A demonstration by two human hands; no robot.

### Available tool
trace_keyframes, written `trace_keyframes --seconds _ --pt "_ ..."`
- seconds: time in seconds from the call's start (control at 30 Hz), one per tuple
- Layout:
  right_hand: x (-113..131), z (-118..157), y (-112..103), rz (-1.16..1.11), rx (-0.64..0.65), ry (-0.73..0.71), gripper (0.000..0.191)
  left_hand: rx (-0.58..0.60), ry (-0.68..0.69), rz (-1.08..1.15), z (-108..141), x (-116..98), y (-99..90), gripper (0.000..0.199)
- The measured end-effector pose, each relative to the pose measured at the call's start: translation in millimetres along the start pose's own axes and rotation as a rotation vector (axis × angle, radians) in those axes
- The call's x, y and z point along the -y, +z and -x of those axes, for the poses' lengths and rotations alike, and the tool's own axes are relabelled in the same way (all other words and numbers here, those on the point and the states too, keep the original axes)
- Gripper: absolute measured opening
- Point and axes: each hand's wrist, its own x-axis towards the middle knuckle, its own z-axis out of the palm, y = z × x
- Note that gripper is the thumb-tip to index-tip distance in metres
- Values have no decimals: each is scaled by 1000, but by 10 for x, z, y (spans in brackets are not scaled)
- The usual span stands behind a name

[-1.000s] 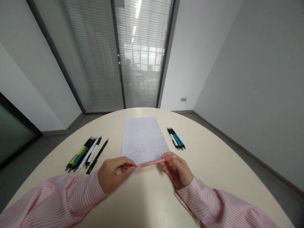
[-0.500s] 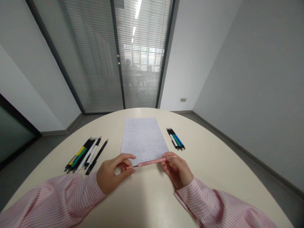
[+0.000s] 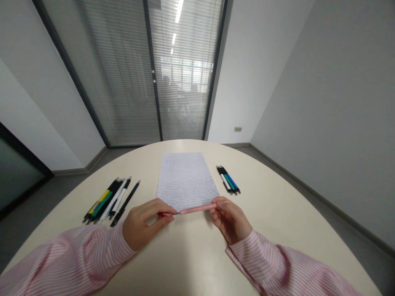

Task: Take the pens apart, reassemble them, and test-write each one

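Note:
A pink pen (image 3: 197,209) lies nearly level between my two hands, just over the near edge of a paper sheet covered in lines of writing (image 3: 187,179). My right hand (image 3: 231,216) is closed round the right end of its barrel. At the other end, my left hand (image 3: 148,224) pinches a small pink piece (image 3: 167,214) between thumb and fingers. A short dark length, perhaps the refill, shows between this piece and the barrel. The fingers partly hide the small piece.
Several pens (image 3: 106,199) in yellow, green, white and black lie at the left, with a dark pen (image 3: 126,202) beside them. Right of the paper is a small group of pens (image 3: 228,179) in white, green and blue. The round table (image 3: 185,263) stands before a glass partition.
My left hand has shifted slightly, its thumb and fingers now closer together on the small pink piece. The right hand and the pens on the table look almost unmoved.

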Motion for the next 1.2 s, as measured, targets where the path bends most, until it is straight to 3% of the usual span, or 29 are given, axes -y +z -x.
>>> trace_keyframes --seconds 0.23,0.47,0.6,0.7,0.83,1.2 --pt "-7 -17 -11 -7 4 0 17 41 49 51 14 -37 16 27" --pt "7 -1 -15 -31 17 10 18 -25 -155 55 89 7 -13 12" --pt "20 -34 -50 -85 30 35 20 -116 -76 98 37 38 -44 5" --pt "28 -54 -65 -131 37 34 21 -39 -11 48 4 66 -16 3" --pt "23 -36 -52 -118 83 10 15 94 -37 -23 50 134 62 2" --pt "-60 -3 2 53 184 -10 19 65 96 -211 116 154 110 8"
